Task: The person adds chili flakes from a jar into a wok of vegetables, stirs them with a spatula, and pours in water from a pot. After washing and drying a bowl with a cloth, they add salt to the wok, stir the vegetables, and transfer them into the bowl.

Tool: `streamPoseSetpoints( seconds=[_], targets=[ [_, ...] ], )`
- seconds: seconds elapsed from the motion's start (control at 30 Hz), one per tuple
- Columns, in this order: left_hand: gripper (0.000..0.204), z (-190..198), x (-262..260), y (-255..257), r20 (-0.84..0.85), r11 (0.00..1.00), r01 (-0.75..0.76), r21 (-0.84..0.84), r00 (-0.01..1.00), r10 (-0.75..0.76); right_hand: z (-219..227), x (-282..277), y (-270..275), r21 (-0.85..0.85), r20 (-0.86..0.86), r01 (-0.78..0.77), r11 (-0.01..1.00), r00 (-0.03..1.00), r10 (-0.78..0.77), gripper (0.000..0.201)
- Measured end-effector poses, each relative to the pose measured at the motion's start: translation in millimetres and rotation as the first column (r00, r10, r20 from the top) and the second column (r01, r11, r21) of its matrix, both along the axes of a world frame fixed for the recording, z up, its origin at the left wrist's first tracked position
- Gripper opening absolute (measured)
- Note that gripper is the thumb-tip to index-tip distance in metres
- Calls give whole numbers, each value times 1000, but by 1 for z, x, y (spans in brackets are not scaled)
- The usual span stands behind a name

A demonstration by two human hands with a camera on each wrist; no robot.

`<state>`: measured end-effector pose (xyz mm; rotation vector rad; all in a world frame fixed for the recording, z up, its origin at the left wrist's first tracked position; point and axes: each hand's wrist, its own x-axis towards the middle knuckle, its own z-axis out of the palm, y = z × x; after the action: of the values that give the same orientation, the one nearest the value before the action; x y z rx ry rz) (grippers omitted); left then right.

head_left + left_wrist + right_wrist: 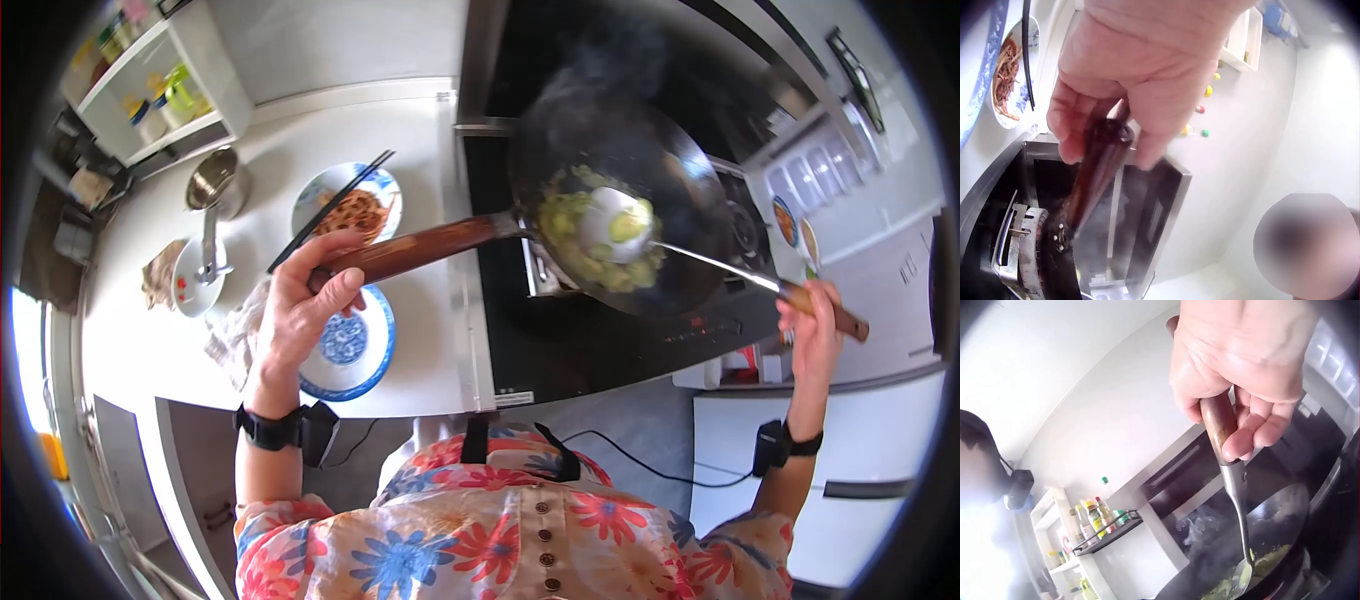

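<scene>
In the head view my left hand (308, 300) grips the wooden handle (430, 248) of a dark wok (690, 160). The left wrist view shows fingers and thumb round that handle (1100, 165). My right hand (815, 325) holds a metal ladle (715, 262) by its wooden grip; the right wrist view shows this right hand (1241, 375) curled round it. The ladle's rounded head lies in the wok among chopped pale-green vegetables (575, 225), with some pieces in its bowl. Steam rises from the wok, which stands tilted over the stove.
A black stovetop (560, 350) lies under the wok. On the white counter (430, 350) are a plate of shredded reddish food (362, 215) with chopsticks (340, 200), a blue-rimmed bowl (375, 375), a metal pot (232, 190) and a small white bowl (190, 300). Bottles (1099, 522) stand on a wall shelf.
</scene>
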<state>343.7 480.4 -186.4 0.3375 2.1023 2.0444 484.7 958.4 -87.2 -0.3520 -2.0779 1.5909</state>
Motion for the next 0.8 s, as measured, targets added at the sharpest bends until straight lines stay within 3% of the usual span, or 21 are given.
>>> streamPoseSetpoints(
  seconds=[0.03,0.07,0.13,0.17,0.2,0.23,0.27,0.3,0.37,0.4,0.47,0.53,0.6,0.67,0.73,0.8],
  targets=[
    [45,-6,-1,-5,-11,985,34,167,999,-32,-6,6,2,-24,-22,86,996,996,-87,23],
    [45,-12,-3,-9,81,953,-45,300,996,22,-11,13,7,-48,-39,177,983,983,-179,23],
    [42,-25,-17,-26,96,968,-178,176,982,163,-26,19,18,-92,-19,184,979,982,-186,22],
    [33,-32,-25,-30,-31,971,-234,-49,972,233,-34,17,16,-127,-16,207,970,977,-211,22],
    [33,-39,-32,-33,-33,971,-235,-50,972,234,-41,16,15,-161,-14,233,959,971,-239,22],
    [23,-46,-39,-33,-240,925,-234,-299,957,165,-46,5,7,-192,2,256,948,966,-260,24],
    [15,-52,-48,-34,-416,812,-266,-519,909,32,-46,-1,5,-169,-23,225,960,972,-232,25],
    [15,-60,-59,-34,-422,819,-251,-515,906,12,-39,-5,1,-130,-34,212,968,975,-218,25],
    [12,-76,-85,-27,-212,518,-123,-846,970,-117,-10,-3,6,-34,-50,224,974,973,-226,24],
    [13,-80,-96,-21,-145,401,-89,-912,983,-111,5,0,12,19,-52,242,970,969,-241,23],
    [11,-72,-101,-7,-116,198,-68,-978,964,-240,26,-2,16,240,-110,276,931,960,-256,24],
    [11,-73,-105,-1,-97,174,-52,-983,960,-262,28,-8,17,370,-92,272,889,962,-256,26],
    [11,-78,-112,-2,-76,142,-39,-989,961,-267,13,-16,6,268,-47,276,923,961,-273,27],
    [9,-86,-116,-4,-103,205,-47,-978,958,-269,-10,-25,-5,22,-27,205,978,979,-204,26],
    [9,-81,-114,0,-99,205,-41,-978,954,-283,-18,-28,-12,-55,-59,105,993,992,-108,22],
    [8,-74,-107,6,-114,194,-65,-979,961,-251,-8,-22,-19,-30,-104,92,995,990,-94,20]
  ],
)
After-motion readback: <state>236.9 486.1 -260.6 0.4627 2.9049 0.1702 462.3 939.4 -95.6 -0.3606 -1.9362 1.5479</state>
